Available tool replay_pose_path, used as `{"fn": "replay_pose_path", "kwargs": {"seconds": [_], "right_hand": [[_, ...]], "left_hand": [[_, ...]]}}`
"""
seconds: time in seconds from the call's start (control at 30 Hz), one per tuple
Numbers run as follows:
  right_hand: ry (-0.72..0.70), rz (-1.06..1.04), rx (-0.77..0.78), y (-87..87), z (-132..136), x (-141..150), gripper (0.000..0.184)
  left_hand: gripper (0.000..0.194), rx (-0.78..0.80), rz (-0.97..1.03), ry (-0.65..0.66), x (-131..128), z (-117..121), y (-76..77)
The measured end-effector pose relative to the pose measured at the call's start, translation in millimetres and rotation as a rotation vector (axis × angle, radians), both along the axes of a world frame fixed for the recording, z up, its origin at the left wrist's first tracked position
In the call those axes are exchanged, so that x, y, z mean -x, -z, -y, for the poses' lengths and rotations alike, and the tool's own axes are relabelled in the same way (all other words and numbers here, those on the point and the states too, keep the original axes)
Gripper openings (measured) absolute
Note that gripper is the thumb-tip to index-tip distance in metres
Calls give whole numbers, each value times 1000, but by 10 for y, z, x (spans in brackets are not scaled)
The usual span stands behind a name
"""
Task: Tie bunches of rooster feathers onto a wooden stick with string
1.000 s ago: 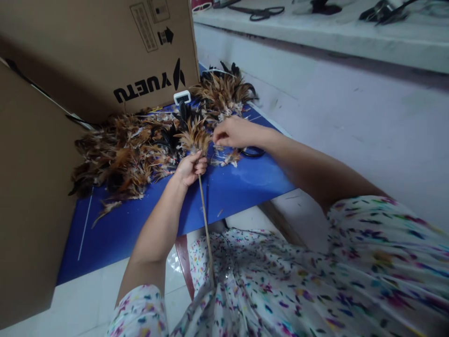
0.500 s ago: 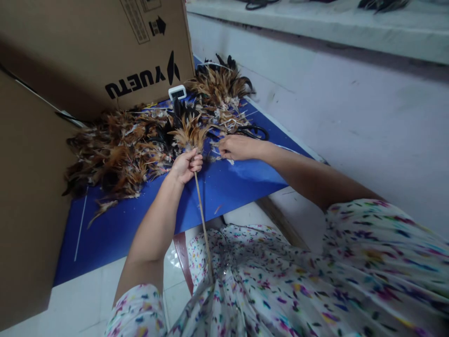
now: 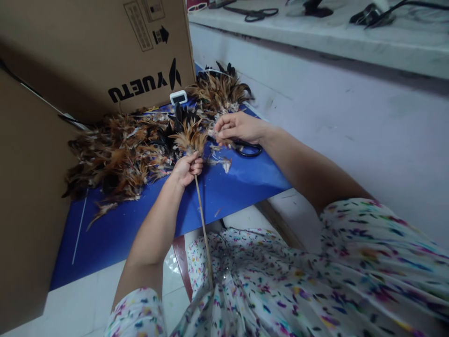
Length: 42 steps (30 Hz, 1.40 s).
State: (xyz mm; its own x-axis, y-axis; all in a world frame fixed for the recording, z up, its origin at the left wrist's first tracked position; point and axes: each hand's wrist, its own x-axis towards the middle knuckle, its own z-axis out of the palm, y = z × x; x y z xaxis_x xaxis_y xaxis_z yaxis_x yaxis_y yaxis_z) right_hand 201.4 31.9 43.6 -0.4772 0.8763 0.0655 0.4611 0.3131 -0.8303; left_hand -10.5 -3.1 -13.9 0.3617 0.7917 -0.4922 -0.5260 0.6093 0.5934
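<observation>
My left hand (image 3: 189, 168) is closed around a feather duster (image 3: 191, 138), just below its tan and black feathers. The thin stick (image 3: 201, 210) slants down from that fist to my lap. To the right, my right hand (image 3: 240, 127) hovers above the table with its fingers curled together near the back feather pile (image 3: 219, 89). What its fingertips hold, if anything, is too small to make out. Black-handled scissors (image 3: 249, 154) lie below that hand, their blades hidden. A small loose feather (image 3: 226, 164) rests on the blue tabletop (image 3: 242, 175).
A large heap of brown feathers (image 3: 115, 150) covers the table's left part. Behind it stand a cardboard box (image 3: 87, 51) and a small white-framed device (image 3: 178, 97). A wall ledge (image 3: 315, 40) at upper right carries more scissors (image 3: 257, 14).
My right hand has lifted off the tabletop and moved up and away, uncovering the scissors' handles and a loose feather. My left hand keeps its grip on the duster. The view has tilted up slightly.
</observation>
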Motion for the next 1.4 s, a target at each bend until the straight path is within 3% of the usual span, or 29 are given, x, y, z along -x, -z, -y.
{"fn": "replay_pose_path", "kwargs": {"seconds": [0.2,0.4,0.53,0.67,0.87,1.4], "right_hand": [[-55,101,-114,-184,-107,162,26],[-343,281,-350,-414,-166,620,24],[-488,455,-459,-389,-213,959,27],[-540,663,-490,-328,-279,1158,28],[-518,821,-436,-330,-329,1207,30],[-611,777,-333,-270,-416,1045,34]], "left_hand": [[29,-37,-20,10,1,-8,34],[26,-54,-48,8,-8,21,14],[25,-48,-83,-3,-39,41,-21],[25,-28,-103,-16,-50,30,-14],[23,-40,-106,-10,-44,9,16],[23,-16,-93,4,-59,41,33]]}}
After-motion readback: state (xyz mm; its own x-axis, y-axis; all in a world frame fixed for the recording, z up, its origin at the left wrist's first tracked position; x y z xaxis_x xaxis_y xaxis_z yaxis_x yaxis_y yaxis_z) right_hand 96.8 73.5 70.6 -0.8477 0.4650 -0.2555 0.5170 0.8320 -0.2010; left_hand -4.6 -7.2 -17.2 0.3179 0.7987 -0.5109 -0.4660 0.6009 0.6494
